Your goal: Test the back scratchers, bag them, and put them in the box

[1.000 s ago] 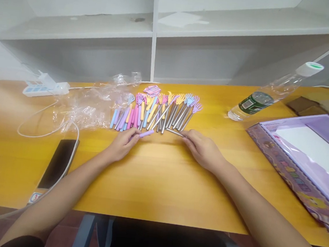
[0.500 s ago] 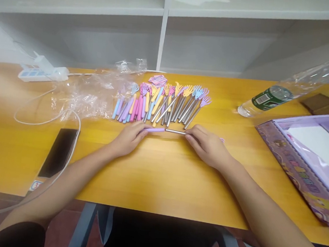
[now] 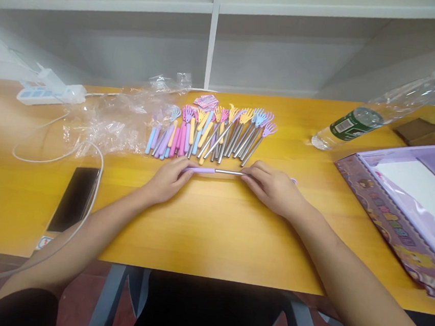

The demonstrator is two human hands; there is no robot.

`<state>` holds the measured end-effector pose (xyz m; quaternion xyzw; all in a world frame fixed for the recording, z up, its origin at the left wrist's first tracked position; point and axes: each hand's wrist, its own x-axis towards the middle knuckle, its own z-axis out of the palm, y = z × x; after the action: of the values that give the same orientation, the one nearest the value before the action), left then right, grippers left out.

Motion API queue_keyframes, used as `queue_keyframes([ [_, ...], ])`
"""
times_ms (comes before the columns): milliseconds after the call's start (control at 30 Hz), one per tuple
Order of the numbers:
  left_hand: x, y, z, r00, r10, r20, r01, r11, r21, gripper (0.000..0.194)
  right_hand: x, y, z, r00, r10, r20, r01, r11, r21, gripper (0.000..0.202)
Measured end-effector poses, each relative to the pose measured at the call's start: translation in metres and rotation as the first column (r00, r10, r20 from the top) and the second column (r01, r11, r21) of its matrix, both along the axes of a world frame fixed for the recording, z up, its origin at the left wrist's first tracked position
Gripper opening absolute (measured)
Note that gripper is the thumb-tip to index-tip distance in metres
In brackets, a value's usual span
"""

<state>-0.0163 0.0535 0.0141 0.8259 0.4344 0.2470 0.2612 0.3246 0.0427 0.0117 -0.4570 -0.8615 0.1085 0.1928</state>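
My left hand (image 3: 170, 180) is closed around a purple plastic handle (image 3: 205, 170). In my right hand (image 3: 271, 187) is a metal back scratcher rod (image 3: 228, 172), pinched between thumb and fingers. A bit of its purple claw (image 3: 293, 180) shows beyond the right hand; the rest is hidden. Handle and rod lie in one line above the table, and their ends meet. Just behind my hands lie several back scratcher rods (image 3: 247, 140) with yellow, blue, pink and purple claws. To their left are loose coloured handles (image 3: 182, 139).
Crumpled clear plastic bags (image 3: 125, 118) lie at the left, by a white power strip (image 3: 50, 94). A phone (image 3: 74, 198) with a white cable over it is near my left forearm. A water bottle (image 3: 353, 129) and an open purple box (image 3: 379, 214) are at the right.
The metal rod's end has come up against the purple handle, closing the small gap between them. The whole view has shifted slightly.
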Motion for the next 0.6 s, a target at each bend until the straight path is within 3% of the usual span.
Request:
queue_keyframes([
  [600, -0.001, -0.0064, 0.0007, 0.996, -0.081, -0.032, 0.082, 0.996, 0.041, 0.036, 0.0049, -0.0028, 0.0078, 0.995, 0.035, 0.092, -0.046, 0.991, 0.124, 0.039],
])
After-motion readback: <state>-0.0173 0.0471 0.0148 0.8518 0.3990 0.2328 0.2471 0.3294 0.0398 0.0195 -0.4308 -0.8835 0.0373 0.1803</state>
